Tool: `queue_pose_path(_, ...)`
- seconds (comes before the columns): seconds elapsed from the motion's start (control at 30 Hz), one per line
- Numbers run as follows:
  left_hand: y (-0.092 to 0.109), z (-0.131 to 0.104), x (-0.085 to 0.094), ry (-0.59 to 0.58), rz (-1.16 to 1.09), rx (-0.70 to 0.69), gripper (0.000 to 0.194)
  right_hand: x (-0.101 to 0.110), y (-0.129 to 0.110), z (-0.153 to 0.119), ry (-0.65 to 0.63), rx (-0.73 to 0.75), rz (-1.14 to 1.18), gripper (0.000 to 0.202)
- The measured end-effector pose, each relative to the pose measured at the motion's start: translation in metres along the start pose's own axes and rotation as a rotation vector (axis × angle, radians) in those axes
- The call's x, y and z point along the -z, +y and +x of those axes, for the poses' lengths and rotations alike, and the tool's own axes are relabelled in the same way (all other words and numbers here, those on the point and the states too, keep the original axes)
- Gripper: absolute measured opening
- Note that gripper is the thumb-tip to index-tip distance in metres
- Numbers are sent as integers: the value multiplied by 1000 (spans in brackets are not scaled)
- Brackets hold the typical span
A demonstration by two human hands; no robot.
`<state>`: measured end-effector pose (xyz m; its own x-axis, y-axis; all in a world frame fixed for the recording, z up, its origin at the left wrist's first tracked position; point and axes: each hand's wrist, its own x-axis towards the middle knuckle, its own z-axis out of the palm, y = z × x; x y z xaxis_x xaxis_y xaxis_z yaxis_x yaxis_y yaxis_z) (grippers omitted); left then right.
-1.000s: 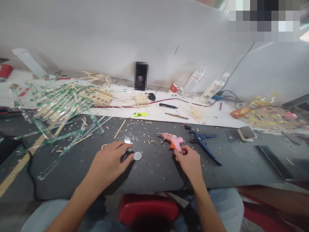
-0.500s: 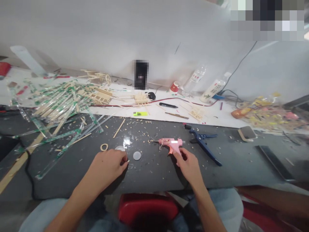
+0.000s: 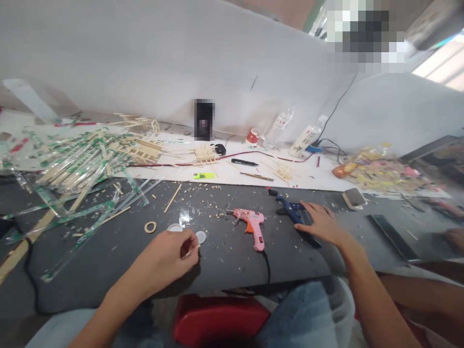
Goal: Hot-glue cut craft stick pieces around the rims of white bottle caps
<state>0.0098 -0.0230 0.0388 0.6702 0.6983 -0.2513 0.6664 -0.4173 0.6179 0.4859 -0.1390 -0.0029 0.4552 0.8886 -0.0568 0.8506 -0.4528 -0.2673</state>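
Note:
My left hand (image 3: 174, 253) is closed in a pinch on a small wooden stick (image 3: 197, 246), beside two white round discs (image 3: 200, 237). A wooden ring (image 3: 150, 227) lies just beyond that hand. The pink glue gun (image 3: 253, 223) rests on the dark table between my hands, its nozzle pointing left. On the right, my right hand (image 3: 321, 222) has its fingers spread over the blue cutter (image 3: 292, 210), thumb and fingers on either side of its handles; whether it grips them is not clear.
Wrapped sticks (image 3: 79, 164) are heaped at the left. Wooden models (image 3: 206, 153), a yellow-green lighter (image 3: 204, 176), a black pen (image 3: 244, 162) and a bottle (image 3: 308, 137) are at the back. A dark flat block (image 3: 393, 238) lies right, near another person's hand (image 3: 455, 241).
My right hand has let go of the glue gun and moved right to the blue cutter. My left hand still pinches the small stick. The view has shifted slightly.

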Motion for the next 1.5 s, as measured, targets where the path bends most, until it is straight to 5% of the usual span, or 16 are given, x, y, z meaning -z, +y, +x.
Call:
queue_pose_path(0.17, 10, 4, -4, 52, -335, -90, 38, 10, -5, -15, 102, -25, 61, 56)
queue_pose_path(0.37, 8, 6, -38, 462, -464, -39, 38, 2, -64, -79, 292, -92, 350, 40)
queue_pose_path(0.47, -8, -17, -58, 574, -487, -47, 42, -19, -100, -131, 199, -20, 581, 47)
queue_pose_path(0.57, -27, -36, -69, 668, -477, 11, 39, -35, -118, -162, 109, -142, 740, 44)
queue_pose_path(0.73, -48, -31, -65, 633, -422, 85, 27, -32, -95, -133, 124, -246, 402, 48)
queue_pose_path(0.83, -53, -18, -54, 627, -394, 92, 24, -26, -72, -98, 202, -304, 119, 36)
queue_pose_path(1.03, -73, 5, -5, 860, -333, 182, 31, -28, -49, -58, 204, -310, -207, 43)
queue_pose_path(1.27, -83, 20, 53, 684, -116, 282, 30, -42, -46, -55, 258, -152, -303, 41)
queue_pose_path(1.5, -106, 28, 100, 845, -4, 388, 37, -57, -46, -62, 411, -70, -375, 52)
